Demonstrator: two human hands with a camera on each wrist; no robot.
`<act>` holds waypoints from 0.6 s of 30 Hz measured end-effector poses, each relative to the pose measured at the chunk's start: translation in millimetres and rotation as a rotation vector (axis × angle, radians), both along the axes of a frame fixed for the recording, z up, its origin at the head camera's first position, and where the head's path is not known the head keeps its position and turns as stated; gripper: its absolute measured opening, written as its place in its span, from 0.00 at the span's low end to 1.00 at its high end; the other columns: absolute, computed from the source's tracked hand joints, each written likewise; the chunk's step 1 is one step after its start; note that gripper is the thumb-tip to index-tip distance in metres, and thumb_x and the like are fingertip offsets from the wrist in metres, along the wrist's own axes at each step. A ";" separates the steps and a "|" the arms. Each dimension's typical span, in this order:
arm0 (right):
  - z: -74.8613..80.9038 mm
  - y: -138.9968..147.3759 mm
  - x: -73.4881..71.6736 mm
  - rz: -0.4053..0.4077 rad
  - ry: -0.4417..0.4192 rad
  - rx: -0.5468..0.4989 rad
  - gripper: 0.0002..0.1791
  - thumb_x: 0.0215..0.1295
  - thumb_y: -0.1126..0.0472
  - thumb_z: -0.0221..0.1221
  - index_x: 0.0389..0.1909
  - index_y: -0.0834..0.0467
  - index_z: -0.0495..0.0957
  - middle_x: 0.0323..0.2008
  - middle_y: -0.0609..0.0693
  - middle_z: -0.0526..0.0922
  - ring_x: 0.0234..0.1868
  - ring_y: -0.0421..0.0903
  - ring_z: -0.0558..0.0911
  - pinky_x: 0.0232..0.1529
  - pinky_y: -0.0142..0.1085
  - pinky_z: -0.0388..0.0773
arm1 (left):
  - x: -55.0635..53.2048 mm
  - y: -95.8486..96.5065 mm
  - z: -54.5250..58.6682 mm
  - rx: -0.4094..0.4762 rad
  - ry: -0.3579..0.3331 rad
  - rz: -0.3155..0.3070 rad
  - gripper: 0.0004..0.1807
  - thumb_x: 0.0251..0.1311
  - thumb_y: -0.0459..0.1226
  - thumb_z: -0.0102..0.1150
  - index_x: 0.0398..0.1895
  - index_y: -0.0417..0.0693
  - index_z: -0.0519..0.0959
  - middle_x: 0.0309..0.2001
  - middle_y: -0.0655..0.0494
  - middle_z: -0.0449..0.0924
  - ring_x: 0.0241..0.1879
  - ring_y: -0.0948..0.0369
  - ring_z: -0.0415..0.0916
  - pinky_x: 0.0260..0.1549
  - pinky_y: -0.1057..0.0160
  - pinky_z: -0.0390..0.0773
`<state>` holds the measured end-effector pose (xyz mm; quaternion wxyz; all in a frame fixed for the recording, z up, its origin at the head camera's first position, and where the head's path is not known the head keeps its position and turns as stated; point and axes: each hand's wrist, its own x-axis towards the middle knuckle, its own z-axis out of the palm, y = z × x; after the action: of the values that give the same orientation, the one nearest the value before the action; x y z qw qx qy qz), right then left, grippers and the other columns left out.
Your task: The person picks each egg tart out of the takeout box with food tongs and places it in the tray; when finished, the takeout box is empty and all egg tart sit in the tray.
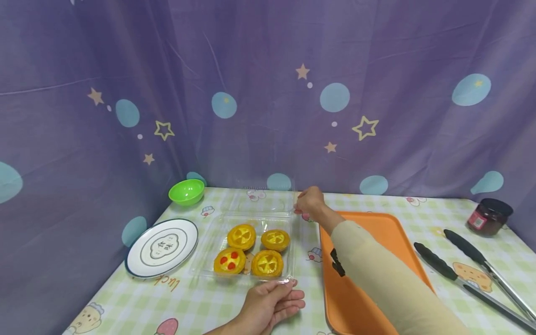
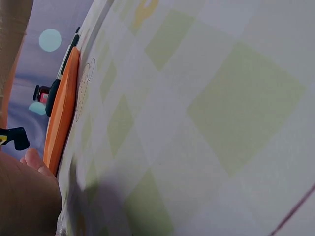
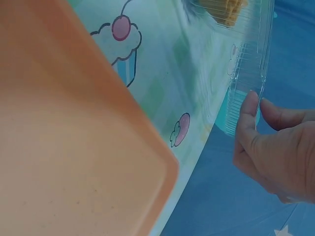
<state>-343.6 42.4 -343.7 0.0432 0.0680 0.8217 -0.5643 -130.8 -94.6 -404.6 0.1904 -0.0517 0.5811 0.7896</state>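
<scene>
A clear plastic container point(image 1: 214, 228) lies on the checked tablecloth, its hinged lid point(image 1: 264, 204) raised at the back. Inside sit several yellow egg tarts point(image 1: 268, 264), one of them a tart with red spots point(image 1: 230, 260). My right hand point(image 1: 311, 200) pinches the right edge of the lid between thumb and index finger, as the right wrist view also shows. At the container's front right corner, my left hand point(image 1: 270, 304) pinches the rim with thumb and index finger; its other fingers are loosely bent. The left wrist view hides that contact.
An orange tray point(image 1: 372, 228) lies under my right forearm. Tongs point(image 1: 473, 279) and a dark-lidded jar point(image 1: 489, 217) are at the far right. To the left are a white plate point(image 1: 161, 248) and a green bowl point(image 1: 186, 192). A purple curtain point(image 1: 268, 93) hangs behind the table.
</scene>
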 end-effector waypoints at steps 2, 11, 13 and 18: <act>-1.1 0.4 0.0 0.003 -0.002 0.011 0.17 0.55 0.77 0.60 0.47 0.74 0.76 0.40 0.66 0.83 0.23 0.45 0.84 0.19 0.30 0.80 | 0.1 -0.2 0.3 -0.001 -0.002 -0.001 0.23 0.67 0.41 0.56 0.56 0.29 0.73 0.40 0.44 0.85 0.37 0.57 0.84 0.40 0.63 0.85; 4.6 11.3 4.6 0.036 0.025 0.108 0.16 0.52 0.73 0.65 0.42 0.73 0.78 0.36 0.63 0.84 0.26 0.52 0.83 0.34 0.41 0.86 | 0.5 -0.1 4.5 -0.011 -0.024 -0.010 0.22 0.67 0.40 0.56 0.55 0.29 0.73 0.39 0.45 0.85 0.37 0.57 0.84 0.40 0.63 0.85; 7.0 16.5 7.7 0.072 0.048 0.119 0.19 0.53 0.71 0.65 0.46 0.74 0.77 0.43 0.66 0.81 0.35 0.57 0.84 0.39 0.42 0.86 | 2.0 0.1 5.8 -0.023 -0.048 -0.026 0.21 0.67 0.40 0.57 0.53 0.30 0.74 0.39 0.44 0.85 0.37 0.57 0.84 0.40 0.63 0.85; 8.6 28.7 15.9 0.163 0.106 0.185 0.26 0.58 0.65 0.65 0.55 0.75 0.72 0.57 0.68 0.74 0.56 0.63 0.75 0.54 0.49 0.79 | 7.2 0.5 8.6 -0.090 -0.068 -0.094 0.19 0.66 0.40 0.57 0.50 0.31 0.76 0.39 0.43 0.85 0.37 0.55 0.85 0.39 0.62 0.85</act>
<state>-327.8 71.1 -335.2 0.0392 -0.0251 0.8741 -0.4835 -123.7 -94.1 -396.0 0.2445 -0.0598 0.6108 0.7507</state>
